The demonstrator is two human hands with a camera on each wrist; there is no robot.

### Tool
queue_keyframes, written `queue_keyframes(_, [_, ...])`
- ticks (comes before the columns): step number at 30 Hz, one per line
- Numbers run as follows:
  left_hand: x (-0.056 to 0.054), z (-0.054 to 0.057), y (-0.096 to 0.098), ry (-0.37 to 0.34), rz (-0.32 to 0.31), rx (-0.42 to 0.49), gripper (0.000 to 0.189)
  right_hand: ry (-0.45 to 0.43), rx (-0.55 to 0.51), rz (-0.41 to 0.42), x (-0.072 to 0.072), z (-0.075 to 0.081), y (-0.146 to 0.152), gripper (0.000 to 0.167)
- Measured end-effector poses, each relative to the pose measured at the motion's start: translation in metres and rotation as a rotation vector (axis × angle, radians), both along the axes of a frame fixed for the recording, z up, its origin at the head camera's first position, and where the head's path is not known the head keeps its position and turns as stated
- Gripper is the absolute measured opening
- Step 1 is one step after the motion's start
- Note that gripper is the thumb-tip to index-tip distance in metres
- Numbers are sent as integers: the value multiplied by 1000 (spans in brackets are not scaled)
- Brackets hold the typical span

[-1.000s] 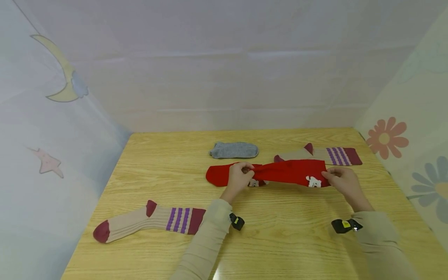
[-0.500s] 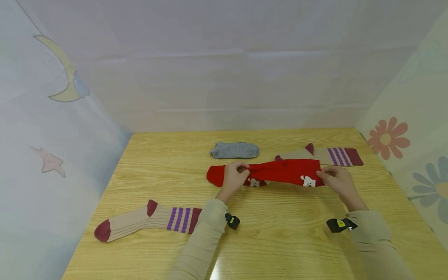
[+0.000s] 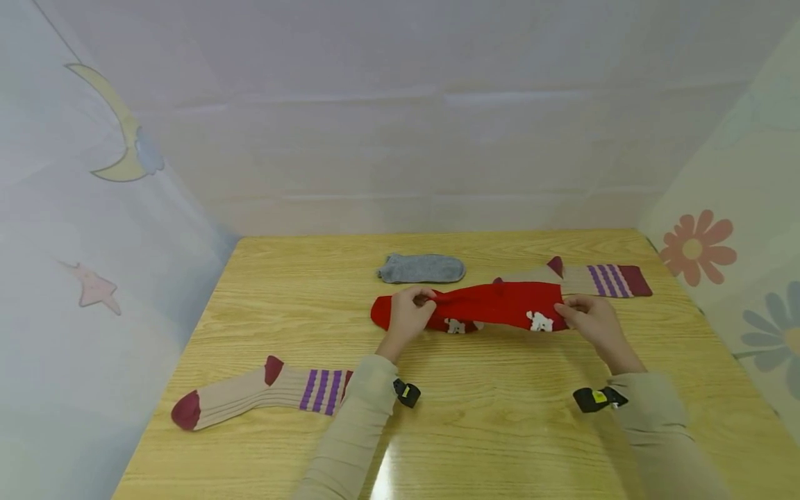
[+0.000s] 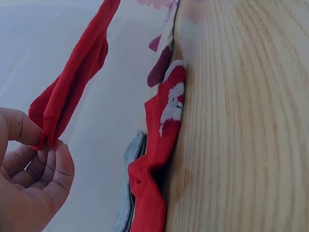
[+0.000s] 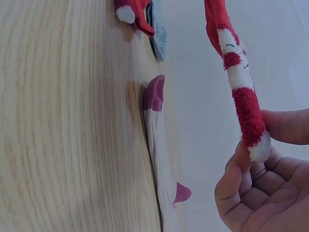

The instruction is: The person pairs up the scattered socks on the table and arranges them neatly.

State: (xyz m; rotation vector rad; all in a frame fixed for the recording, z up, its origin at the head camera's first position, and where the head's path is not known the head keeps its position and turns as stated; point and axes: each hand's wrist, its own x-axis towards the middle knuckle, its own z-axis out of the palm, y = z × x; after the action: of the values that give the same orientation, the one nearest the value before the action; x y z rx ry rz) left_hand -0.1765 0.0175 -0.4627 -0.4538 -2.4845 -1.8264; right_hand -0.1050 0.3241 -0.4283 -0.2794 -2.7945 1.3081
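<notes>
A red sock (image 3: 494,302) with a fuzzy white animal patch is stretched lengthwise between both hands, raised over the table. My left hand (image 3: 407,319) pinches one end between thumb and fingertips, as the left wrist view shows. At the other end, my right hand (image 3: 596,323) pinches the fuzzy red and white edge (image 5: 251,130). Beneath lies a second red sock (image 4: 154,169) with a similar patch, flat on the wood and partly covered by the raised one and the left hand in the head view.
Behind the red socks lies a grey ankle sock (image 3: 428,268). One beige sock (image 3: 581,279) with purple stripes and maroon ends is at the back right, partly covered. Its lookalike, another striped sock (image 3: 250,392), lies at front left, its cuff behind the left sleeve. Fabric walls surround the table (image 3: 500,444).
Both hands have shifted slightly to the left, carrying the stretched red sock with them. The grip at each end stays the same, and the socks on the table keep their places.
</notes>
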Motion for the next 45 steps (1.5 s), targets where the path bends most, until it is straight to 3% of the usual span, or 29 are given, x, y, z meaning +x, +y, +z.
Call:
queue_keyframes(8, [-2, 3, -11, -20, 32, -13, 12, -26, -29, 13, -5, 0, -10, 35])
queue_keyframes(20, [-6, 0, -25, 12, 50, -37, 13, -5, -123, 50, -10, -3, -22, 31])
queue_keyframes(32, [-8, 0, -38, 41, 83, -20, 13, -23, -136, 63, -18, -5, -34, 28])
queue_keyframes(45, [-10, 0, -49, 18, 131, -2, 14, 2, -143, 98, -27, -4, -45, 27])
